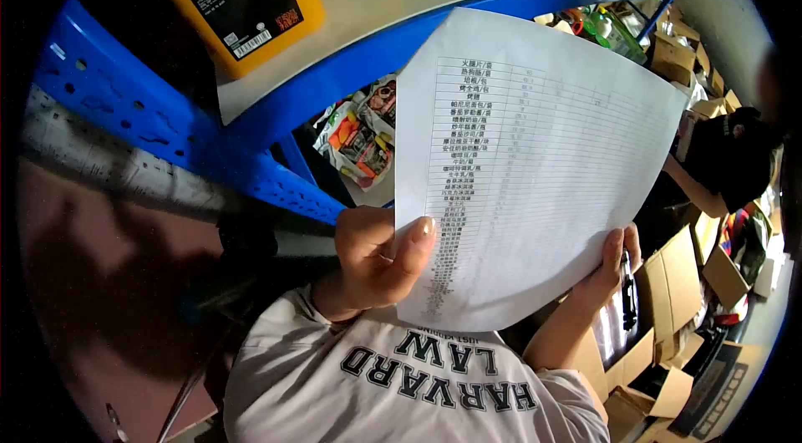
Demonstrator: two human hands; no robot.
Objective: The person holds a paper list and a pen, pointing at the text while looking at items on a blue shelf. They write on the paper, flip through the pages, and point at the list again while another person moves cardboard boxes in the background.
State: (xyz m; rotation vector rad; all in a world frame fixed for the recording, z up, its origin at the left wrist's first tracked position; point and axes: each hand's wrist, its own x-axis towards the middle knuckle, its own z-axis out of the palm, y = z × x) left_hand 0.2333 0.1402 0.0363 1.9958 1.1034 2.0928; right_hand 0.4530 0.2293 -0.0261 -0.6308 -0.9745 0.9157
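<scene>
A large white sheet of paper [543, 159] with a printed table of rows is held up in front of my chest. My left hand [380, 259] grips its lower left edge, thumb on the front and the other fingers curled behind. At the lower right edge, my right hand [610, 267] pinches the paper, partly hidden behind it. A black pen [628, 292] also sits in the fingers of my right hand.
A blue metal shelf [368, 42] stands ahead, with a yellow jug [238, 0] at the left of its top. Packaged goods [359, 134] lie lower down. Open cardboard boxes [668, 276] are at the right, near another person in black [731, 155].
</scene>
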